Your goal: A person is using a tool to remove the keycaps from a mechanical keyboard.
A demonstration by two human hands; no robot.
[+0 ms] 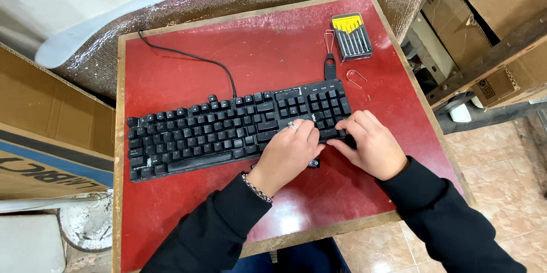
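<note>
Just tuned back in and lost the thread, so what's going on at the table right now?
A person has both hands on the right end of a black keyboard lying on a red table. The left hand and the right hand press together over the keys near its lower right corner. A case of small screwdrivers and a wire key puller lie untouched behind the keyboard.

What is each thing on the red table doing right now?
keyboard: flat on the table, cable attached, both hands on its right end.
left hand: resting on the keys, fingers bent.
right hand: fingers curled over the right edge.
screwdriver set: case lies flat, tools inside, untouched.
keycap puller: lying loose behind the keyboard.
wire clip: lying loose, untouched.
</note>
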